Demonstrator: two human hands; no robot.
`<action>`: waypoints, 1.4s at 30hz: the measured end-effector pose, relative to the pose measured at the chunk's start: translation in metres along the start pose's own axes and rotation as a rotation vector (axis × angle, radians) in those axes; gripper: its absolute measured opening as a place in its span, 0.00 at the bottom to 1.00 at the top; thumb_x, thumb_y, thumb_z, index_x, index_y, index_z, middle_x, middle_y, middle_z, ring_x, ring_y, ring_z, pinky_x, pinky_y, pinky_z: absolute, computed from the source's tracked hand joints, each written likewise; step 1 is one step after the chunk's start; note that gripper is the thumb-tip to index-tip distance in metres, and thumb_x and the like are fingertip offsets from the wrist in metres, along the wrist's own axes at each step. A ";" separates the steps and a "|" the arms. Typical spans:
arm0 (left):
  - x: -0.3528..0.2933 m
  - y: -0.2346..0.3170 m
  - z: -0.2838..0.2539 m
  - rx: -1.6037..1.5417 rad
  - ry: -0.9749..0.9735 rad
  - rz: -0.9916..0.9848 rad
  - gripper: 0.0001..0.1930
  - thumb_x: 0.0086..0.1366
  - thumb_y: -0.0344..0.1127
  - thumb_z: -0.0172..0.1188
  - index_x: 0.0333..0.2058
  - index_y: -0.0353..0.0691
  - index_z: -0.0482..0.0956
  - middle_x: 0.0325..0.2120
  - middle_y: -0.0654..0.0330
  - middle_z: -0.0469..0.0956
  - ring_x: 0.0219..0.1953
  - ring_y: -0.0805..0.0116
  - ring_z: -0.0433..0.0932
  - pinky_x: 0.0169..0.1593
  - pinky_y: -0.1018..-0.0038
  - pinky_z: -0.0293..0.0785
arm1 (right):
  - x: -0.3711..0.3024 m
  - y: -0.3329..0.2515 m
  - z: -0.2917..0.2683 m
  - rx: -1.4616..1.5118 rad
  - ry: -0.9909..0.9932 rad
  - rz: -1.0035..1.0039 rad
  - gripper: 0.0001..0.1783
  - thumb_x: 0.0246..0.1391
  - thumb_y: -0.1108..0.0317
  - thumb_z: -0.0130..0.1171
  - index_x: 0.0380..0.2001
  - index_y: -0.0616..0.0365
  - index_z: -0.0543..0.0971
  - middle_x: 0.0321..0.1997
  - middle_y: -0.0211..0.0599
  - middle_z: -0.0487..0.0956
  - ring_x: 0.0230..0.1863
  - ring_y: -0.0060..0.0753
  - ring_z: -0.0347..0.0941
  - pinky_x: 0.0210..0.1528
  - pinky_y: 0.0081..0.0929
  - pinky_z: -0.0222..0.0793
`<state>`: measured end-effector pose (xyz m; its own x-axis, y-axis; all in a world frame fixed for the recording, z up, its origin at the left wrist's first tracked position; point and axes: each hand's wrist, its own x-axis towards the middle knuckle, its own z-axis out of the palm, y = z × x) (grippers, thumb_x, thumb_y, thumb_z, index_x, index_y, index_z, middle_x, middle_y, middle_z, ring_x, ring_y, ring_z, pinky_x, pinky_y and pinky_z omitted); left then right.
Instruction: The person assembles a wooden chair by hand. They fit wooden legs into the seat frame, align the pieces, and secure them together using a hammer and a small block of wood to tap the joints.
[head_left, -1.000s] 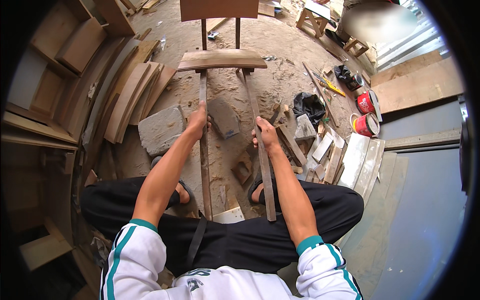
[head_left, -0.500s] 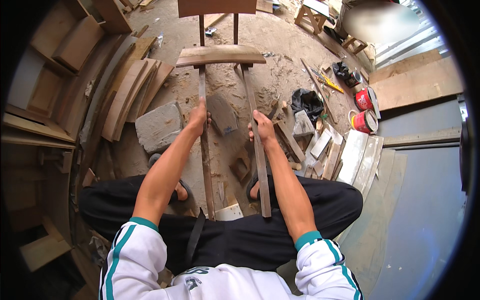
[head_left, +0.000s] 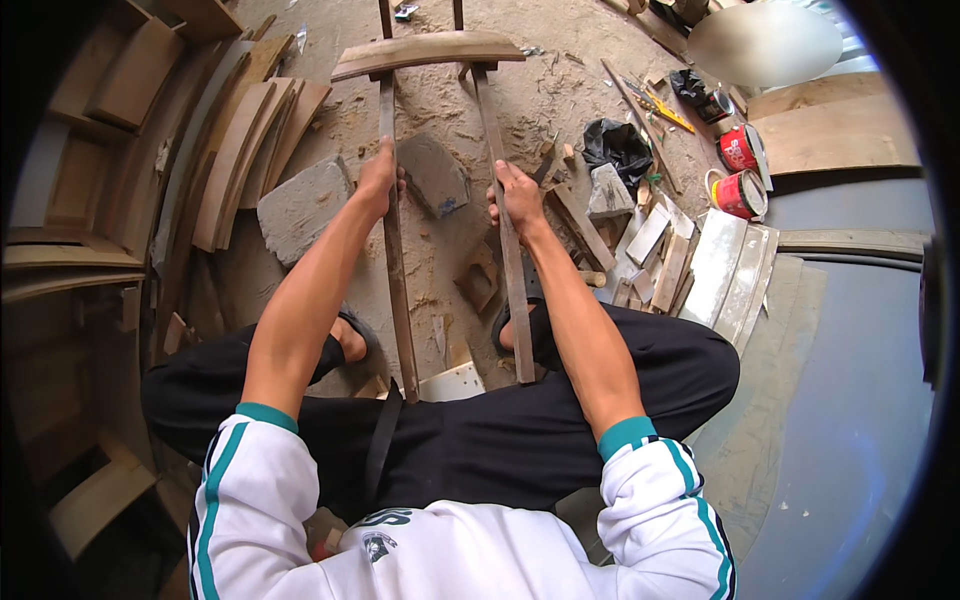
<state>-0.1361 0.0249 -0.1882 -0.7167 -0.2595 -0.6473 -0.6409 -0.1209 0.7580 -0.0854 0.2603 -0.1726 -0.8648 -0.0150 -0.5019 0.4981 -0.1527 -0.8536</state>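
A wooden chair frame (head_left: 430, 54) stretches away from me, its curved crosspiece joining two long bars. My left hand (head_left: 377, 181) is closed around the left bar (head_left: 397, 290). The right bar (head_left: 513, 280) is gripped by my right hand (head_left: 519, 198), a little below the crosspiece. The near ends of both bars reach to my lap, and the frame's far end runs out of the picture at the top. Between and beside the bars lie two grey stone blocks, one (head_left: 432, 176) between them and one (head_left: 305, 210) left of my left hand.
Curved boards (head_left: 235, 165) lean at the left beside wooden cabinet parts. To the right are wood offcuts (head_left: 650, 250), a black plastic bag (head_left: 612, 150), red cans (head_left: 740, 194) and a yellow-handled saw (head_left: 668, 112). A person (head_left: 765, 45), blurred, is at the upper right.
The frame has shifted away from me with both hands on it. Its far curved panel has left the top of the picture. The whole view has also shifted slightly.
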 end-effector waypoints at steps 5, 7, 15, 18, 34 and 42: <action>0.011 0.013 0.001 0.033 0.026 0.047 0.31 0.66 0.65 0.47 0.31 0.36 0.71 0.22 0.60 0.70 0.19 0.67 0.70 0.21 0.66 0.69 | 0.007 -0.015 0.001 -0.015 -0.012 0.012 0.22 0.65 0.50 0.50 0.52 0.54 0.73 0.20 0.29 0.72 0.13 0.22 0.67 0.14 0.26 0.66; 0.018 0.019 -0.002 -0.016 0.032 0.022 0.31 0.66 0.66 0.48 0.31 0.36 0.71 0.21 0.60 0.70 0.19 0.67 0.70 0.21 0.66 0.69 | 0.007 -0.018 0.004 -0.025 -0.030 0.024 0.22 0.65 0.50 0.50 0.53 0.54 0.73 0.20 0.29 0.72 0.12 0.22 0.67 0.14 0.25 0.65; 0.022 0.007 -0.014 -0.088 0.007 -0.019 0.31 0.66 0.65 0.48 0.31 0.37 0.71 0.21 0.60 0.70 0.17 0.68 0.69 0.20 0.67 0.69 | 0.001 -0.005 0.019 0.019 -0.072 0.050 0.24 0.65 0.48 0.49 0.54 0.54 0.71 0.21 0.29 0.72 0.13 0.22 0.67 0.14 0.25 0.65; 0.027 0.009 -0.024 -0.018 0.009 0.017 0.30 0.65 0.65 0.49 0.31 0.37 0.71 0.21 0.60 0.69 0.17 0.69 0.69 0.20 0.67 0.68 | 0.002 -0.006 0.025 0.013 -0.053 0.041 0.24 0.65 0.48 0.48 0.53 0.56 0.71 0.22 0.30 0.72 0.13 0.22 0.67 0.14 0.25 0.65; 0.020 0.020 -0.056 0.092 -0.021 0.014 0.29 0.65 0.65 0.50 0.29 0.40 0.72 0.20 0.62 0.70 0.16 0.69 0.68 0.19 0.68 0.66 | -0.005 0.006 0.044 0.140 0.006 0.077 0.27 0.65 0.49 0.48 0.59 0.55 0.69 0.22 0.32 0.72 0.13 0.25 0.67 0.15 0.28 0.64; 0.022 0.016 -0.056 -0.002 -0.075 -0.003 0.29 0.66 0.65 0.49 0.29 0.40 0.72 0.20 0.62 0.69 0.17 0.69 0.67 0.20 0.68 0.65 | -0.010 0.000 0.048 0.063 0.033 0.064 0.28 0.65 0.49 0.49 0.59 0.56 0.69 0.22 0.32 0.73 0.13 0.26 0.67 0.15 0.29 0.65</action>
<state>-0.1464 -0.0359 -0.1859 -0.7336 -0.1865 -0.6535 -0.6425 -0.1230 0.7564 -0.0798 0.2129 -0.1613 -0.8282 0.0057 -0.5604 0.5464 -0.2143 -0.8097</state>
